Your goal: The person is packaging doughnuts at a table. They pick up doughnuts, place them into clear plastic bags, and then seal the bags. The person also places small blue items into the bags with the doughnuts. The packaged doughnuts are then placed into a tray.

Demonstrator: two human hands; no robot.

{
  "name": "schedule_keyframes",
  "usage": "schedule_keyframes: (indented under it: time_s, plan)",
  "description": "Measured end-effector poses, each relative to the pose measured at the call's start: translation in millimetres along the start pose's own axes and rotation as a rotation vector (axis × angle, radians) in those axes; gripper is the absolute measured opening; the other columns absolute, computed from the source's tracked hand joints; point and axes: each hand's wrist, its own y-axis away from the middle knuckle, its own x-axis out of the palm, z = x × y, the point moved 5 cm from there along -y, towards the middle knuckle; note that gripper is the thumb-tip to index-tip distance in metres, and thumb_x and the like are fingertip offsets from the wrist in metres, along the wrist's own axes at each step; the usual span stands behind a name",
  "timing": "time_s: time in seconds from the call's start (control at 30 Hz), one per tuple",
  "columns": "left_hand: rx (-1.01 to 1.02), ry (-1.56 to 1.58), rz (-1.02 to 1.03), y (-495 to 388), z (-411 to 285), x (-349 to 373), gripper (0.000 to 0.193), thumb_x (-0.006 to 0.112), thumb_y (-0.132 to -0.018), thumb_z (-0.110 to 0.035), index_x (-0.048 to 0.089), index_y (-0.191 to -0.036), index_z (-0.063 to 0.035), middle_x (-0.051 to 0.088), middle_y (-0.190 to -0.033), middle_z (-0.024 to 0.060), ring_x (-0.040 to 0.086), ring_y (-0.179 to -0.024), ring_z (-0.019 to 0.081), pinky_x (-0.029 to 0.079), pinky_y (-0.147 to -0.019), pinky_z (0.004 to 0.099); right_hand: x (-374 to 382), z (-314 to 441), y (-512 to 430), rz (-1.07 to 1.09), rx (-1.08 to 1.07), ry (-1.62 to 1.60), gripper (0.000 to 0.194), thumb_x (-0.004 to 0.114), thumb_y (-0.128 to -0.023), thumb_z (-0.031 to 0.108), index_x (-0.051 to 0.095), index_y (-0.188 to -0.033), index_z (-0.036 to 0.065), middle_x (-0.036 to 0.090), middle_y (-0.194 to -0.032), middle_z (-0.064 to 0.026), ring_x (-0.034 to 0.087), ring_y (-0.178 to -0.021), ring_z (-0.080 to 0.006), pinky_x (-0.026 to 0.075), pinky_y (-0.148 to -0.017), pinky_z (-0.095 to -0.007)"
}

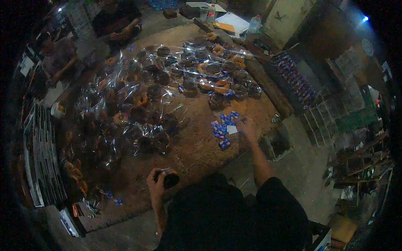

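Note:
In my left hand [157, 182] is a dark ring-shaped piece [171, 180], held near the front edge of the table, with a bit of shiny clear film at its top. My right hand [248, 127] reaches over the right part of the table, beside several small blue printed labels [220, 129] and a white one [231, 129]. Whether its fingers pinch a label is too dim to tell. Beyond both hands spreads a large heap of dark and orange-brown rings [141, 99], many wrapped in clear plastic film.
Blue packed items fill a crate [293, 78] at right. An open container [278, 146] stands beside the table [194, 138]. Metal racks [42, 157] line the left. Two people [62, 59] are across the table. Bottles [255, 23] and papers lie at the back.

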Motion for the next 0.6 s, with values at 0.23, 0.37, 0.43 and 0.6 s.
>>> schedule_keyframes:
  time_s: [0.23, 0.37, 0.43, 0.6]
  plan:
    - [0.009, 0.023, 0.046, -2.2, 17.3, -8.7, 0.014, 0.068, -0.093, -0.012, 0.066, -0.099, 0.0003, 0.066, -0.089, 0.0063, 0.06, -0.085, 0.0147, 0.049, -0.08, 0.0324, 41.3, -4.1, 33.4, -0.009, -0.221, 0.263, 0.049, 0.08, -0.079, 0.028, 0.068, -0.118, 0.002, 0.067, -0.119, -0.021, 0.066, -0.108, -0.0355, 0.051, -0.092, -0.0485]
    - [0.102, 0.052, 0.101, -3.1, 32.4, -12.4, 0.014, 0.068, -0.093, -0.011, 0.066, -0.101, 0.0011, 0.067, -0.09, 0.0059, 0.06, -0.086, 0.0141, 0.049, -0.08, 0.0318, 34.1, -1.2, 22.4, 0.035, -0.054, 0.284, 0.039, 0.078, -0.081, 0.026, 0.071, -0.107, -0.001, 0.07, -0.103, -0.0212, 0.069, -0.096, -0.036, 0.053, -0.082, -0.0493]
    - [0.17, 0.016, 0.135, 0.3, 43.3, -17.5, 0.014, 0.068, -0.093, -0.01, 0.066, -0.101, 0.0008, 0.067, -0.09, 0.006, 0.059, -0.085, 0.0141, 0.049, -0.08, 0.0315, 21.6, 6.8, 21.6, 0.059, 0.119, 0.177, 0.033, 0.077, -0.082, 0.026, 0.072, -0.099, -0.002, 0.07, -0.094, -0.0194, 0.07, -0.087, -0.0339, 0.053, -0.075, -0.0483]
    - [0.131, 0.166, 0.123, -5.3, 79.2, -16.0, 0.012, 0.07, -0.091, -0.008, 0.066, -0.099, -0.0003, 0.067, -0.09, 0.0049, 0.059, -0.082, 0.0136, 0.049, -0.078, 0.0308, 10.7, 55.0, 54.2, -0.032, 0.084, -0.182, 0.032, 0.078, -0.083, 0.028, 0.073, -0.092, -0.002, 0.069, -0.081, -0.0144, 0.069, -0.076, -0.0246, 0.053, -0.066, -0.0416]
